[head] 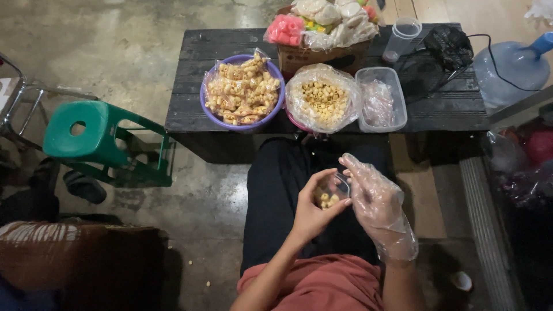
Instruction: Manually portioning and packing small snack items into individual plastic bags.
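My left hand (311, 210) is bare and cups a small clear plastic bag (329, 194) with a few pale round snack pieces inside, held over my lap. My right hand (375, 201) wears a loose clear plastic glove, and its fingertips pinch the bag's top edge. Just ahead on the dark wooden table (449, 106) sits a plastic-lined bowl of loose round snacks (321, 99). To its left a purple basin (242, 92) is piled with several filled small snack packets.
A clear rectangular tub (380, 98) with plastic inside stands right of the snack bowl. Behind are a cardboard box of bagged snacks (322, 31), a clear cup (402, 37) and a black bundle with a cable (446, 46). A green stool (95, 138) is at left, a water jug (510, 69) at right.
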